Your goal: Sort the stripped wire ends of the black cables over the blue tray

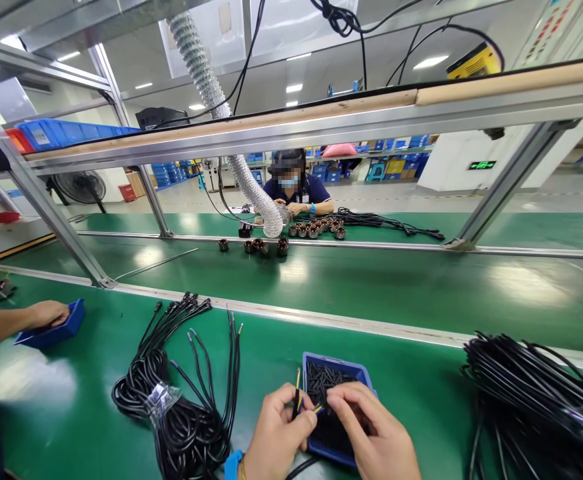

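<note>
the left hand (281,427) is closing thumb against fingers around a thin black cable (296,404), coloured wire ends poking out near the fingertips; the right hand (374,427) is bringing thumb and forefinger nearly together just beside those wires, and whether it is pinching anything is too small to tell. the cable is sitting in the left grip, over the near-left edge of a blue bin (338,361), and it is looking light, its jacket bendy and probably a little grippy; the fine wires are seeming softer and easier to kink, so holding on the jacket just behind them is looking safest. beneath the right hand, small black tubes (324,377) are filling the bin, whose raised rim is standing close enough to catch a knuckle. to the left a tied cable bundle (186,427) is sprawling, its loose ends reaching toward the metal strip (321,320); to the right another bundle (536,393) is spreading. between bin and right bundle, green table (421,387) is showing, giving the right hand its widest sideways room.
</note>
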A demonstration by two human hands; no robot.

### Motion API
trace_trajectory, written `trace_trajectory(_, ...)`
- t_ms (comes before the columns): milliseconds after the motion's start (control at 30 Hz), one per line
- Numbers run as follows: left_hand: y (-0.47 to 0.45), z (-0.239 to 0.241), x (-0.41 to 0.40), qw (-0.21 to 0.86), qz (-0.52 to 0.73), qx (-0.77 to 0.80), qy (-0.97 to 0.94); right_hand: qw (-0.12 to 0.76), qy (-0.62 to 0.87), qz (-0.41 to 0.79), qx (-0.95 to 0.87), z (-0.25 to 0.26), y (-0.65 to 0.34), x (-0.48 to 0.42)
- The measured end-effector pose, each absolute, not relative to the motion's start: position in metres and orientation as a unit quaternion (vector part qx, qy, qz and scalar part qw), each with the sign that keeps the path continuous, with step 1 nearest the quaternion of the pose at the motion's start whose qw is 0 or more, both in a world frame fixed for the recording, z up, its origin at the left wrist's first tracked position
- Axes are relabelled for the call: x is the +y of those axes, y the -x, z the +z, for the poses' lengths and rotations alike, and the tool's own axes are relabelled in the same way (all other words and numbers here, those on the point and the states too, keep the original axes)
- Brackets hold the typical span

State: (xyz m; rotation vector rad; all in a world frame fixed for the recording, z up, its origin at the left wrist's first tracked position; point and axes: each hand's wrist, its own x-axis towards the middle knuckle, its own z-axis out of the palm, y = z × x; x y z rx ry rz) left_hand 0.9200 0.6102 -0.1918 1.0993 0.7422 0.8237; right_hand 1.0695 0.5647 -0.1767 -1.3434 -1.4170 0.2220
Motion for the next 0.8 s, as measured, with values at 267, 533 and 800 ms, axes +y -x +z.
trace_trajectory(267,-0.918,-0.185,0.609,0.714,0.358,0.337,-0.498,0.549,0.536,-0.059,-0.639,-0.176,-1.063,0.562)
trace_trajectory(533,-0.918,-0.180,0.609,0.714,0.350,0.335,-0.505,0.544,0.522,-0.088,-0.651,-0.180,-1.063,0.562)
trace_trajectory(800,-0.917,-0.177,0.607,0.718,0.350,0.346,-0.493,0.522,0.519,-0.109,-0.668,-0.187,-1.062,0.562)
